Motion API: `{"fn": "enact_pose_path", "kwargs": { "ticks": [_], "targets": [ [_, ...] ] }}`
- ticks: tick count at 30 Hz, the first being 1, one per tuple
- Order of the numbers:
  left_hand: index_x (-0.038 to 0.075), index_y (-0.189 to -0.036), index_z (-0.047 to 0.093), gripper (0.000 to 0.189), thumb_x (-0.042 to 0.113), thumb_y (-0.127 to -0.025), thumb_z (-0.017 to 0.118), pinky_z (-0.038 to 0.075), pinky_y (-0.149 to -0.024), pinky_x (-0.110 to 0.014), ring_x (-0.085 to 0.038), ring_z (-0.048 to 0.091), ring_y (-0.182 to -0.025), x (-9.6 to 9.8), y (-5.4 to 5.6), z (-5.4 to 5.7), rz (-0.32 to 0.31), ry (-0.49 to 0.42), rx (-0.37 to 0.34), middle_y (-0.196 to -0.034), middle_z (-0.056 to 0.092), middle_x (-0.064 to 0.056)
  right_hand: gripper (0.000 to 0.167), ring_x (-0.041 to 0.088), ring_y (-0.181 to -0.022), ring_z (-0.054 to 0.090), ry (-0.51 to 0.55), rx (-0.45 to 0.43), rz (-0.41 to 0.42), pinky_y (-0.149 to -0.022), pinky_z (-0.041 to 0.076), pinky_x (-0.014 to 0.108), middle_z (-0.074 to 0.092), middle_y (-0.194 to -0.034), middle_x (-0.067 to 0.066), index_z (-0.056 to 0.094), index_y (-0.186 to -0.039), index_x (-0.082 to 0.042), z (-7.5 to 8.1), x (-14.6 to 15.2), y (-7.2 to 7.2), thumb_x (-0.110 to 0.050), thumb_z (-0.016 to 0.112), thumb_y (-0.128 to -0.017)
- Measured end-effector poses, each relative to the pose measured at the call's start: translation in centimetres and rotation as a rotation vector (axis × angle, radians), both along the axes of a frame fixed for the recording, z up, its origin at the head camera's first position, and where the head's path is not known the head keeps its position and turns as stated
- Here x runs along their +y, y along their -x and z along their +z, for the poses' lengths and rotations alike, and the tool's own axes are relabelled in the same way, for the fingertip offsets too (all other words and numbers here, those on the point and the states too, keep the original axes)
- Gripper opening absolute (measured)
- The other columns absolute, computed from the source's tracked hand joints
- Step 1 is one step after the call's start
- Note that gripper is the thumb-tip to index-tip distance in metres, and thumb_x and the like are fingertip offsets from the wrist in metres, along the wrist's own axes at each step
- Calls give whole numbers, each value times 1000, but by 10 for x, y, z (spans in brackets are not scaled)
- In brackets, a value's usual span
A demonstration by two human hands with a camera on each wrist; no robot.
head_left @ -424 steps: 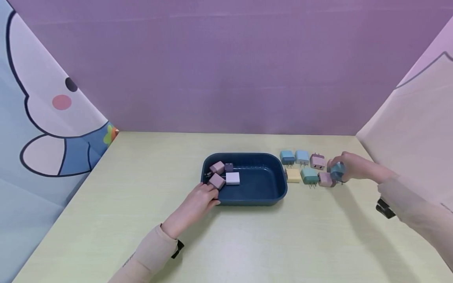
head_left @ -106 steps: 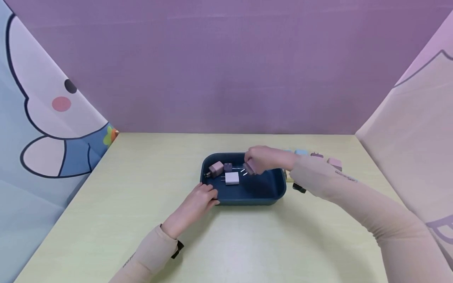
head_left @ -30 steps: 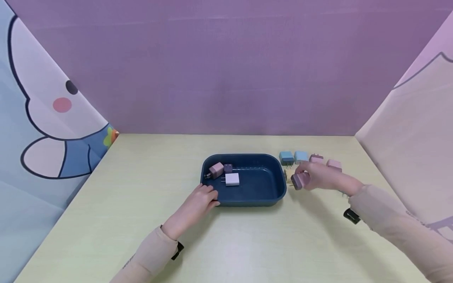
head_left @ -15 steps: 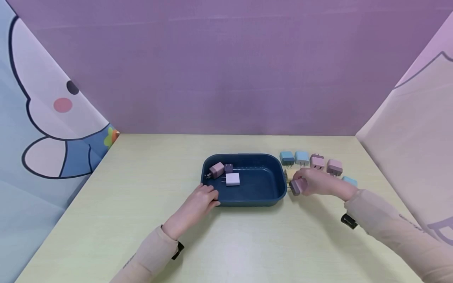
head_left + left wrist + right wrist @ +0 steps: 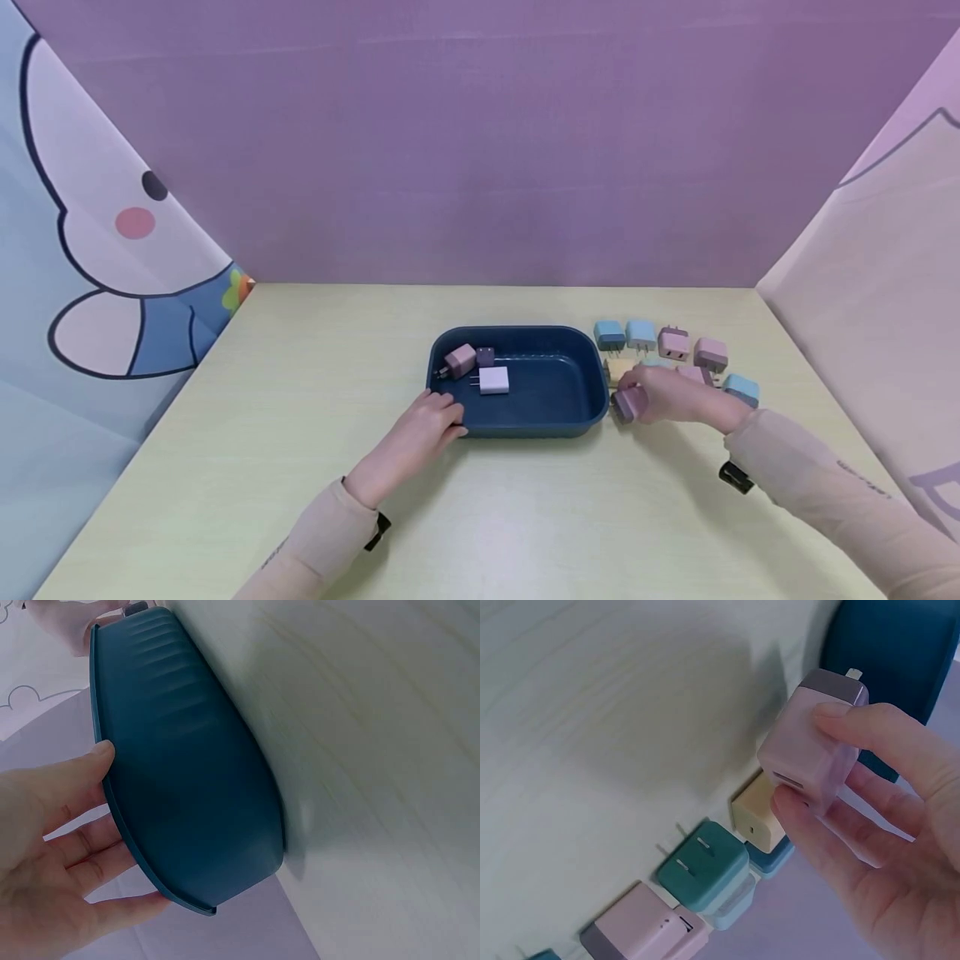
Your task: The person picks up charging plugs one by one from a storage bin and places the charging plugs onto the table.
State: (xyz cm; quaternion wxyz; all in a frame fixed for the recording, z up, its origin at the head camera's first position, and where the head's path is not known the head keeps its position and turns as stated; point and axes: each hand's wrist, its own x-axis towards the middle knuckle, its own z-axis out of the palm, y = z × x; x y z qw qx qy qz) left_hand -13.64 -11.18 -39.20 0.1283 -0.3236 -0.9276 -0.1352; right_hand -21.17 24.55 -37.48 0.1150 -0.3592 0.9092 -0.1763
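Observation:
My left hand (image 5: 422, 429) grips the near left corner of a dark blue plastic tray (image 5: 517, 432); in the left wrist view the thumb lies on the tray's rim (image 5: 124, 814). Just right of the tray, my right hand (image 5: 667, 396) pinches a pink and mauve USB charger (image 5: 628, 406). In the right wrist view this charger (image 5: 806, 742) is held between thumb and fingers above the table, its port toward the camera and a metal prong at the far end. Inside the tray lie a pink charger (image 5: 460, 360), a small dark purple one (image 5: 485, 357) and a white one (image 5: 493, 381).
Several chargers stand in two rows right of the tray: blue (image 5: 610, 335), light blue (image 5: 641, 334) and pink (image 5: 673, 342) behind, yellow (image 5: 617, 371) and a partly hidden teal one (image 5: 705, 866) in front. A blue-topped charger (image 5: 741, 389) sits far right. A purple backdrop (image 5: 480, 167) rises behind.
The right hand took the pink charger out of the tray and carried it right; over the last second it has come slightly lower and nearer. The left hand stays on the tray.

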Motion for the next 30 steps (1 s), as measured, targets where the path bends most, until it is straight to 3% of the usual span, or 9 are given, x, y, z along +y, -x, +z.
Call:
{"fn": "enact_pose_path", "kwargs": {
  "ticks": [8, 30],
  "targets": [
    [10, -69, 54, 17, 14, -75, 70, 39, -65, -31, -13, 39, -61, 0, 0, 0, 1, 5, 4, -66, 46, 2, 36, 15, -73, 50, 5, 31, 30, -61, 41, 27, 59, -84, 6, 61, -91, 2, -5, 0, -1, 5, 72, -56],
    [10, -69, 54, 17, 15, -75, 70, 38, -64, -31, -13, 39, -61, 0, 0, 0, 5, 9, -5, -66, 45, 2, 36, 14, -69, 51, -45, 42, 6, -59, 42, 27, 59, -82, 7, 61, -92, 2, -14, 0, -1, 4, 73, -58]
  ]
}}
